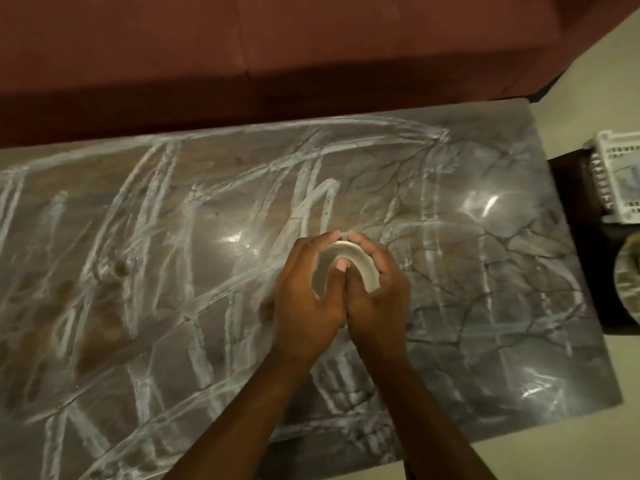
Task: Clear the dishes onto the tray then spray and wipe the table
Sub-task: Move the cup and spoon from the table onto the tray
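Observation:
A small white bowl (pixel 349 258) sits cupped between both my hands above the middle of the grey marble table (pixel 485 306). My left hand (pixel 308 292) curls round its left side and my right hand (pixel 377 292) round its right side, thumbs meeting over its near rim. Most of the bowl is hidden by my fingers. The tabletop is streaked with white chalky lines and has brown stains (pixel 104 320) on its left part.
A dark red sofa (pixel 277 46) runs along the table's far side. At the right, a dark side surface (pixel 571 209) holds a white slotted basket (pixel 620 181) and the edge of a round dish (pixel 628 278). Pale floor (pixel 554 455) lies beyond the table's right and near edges.

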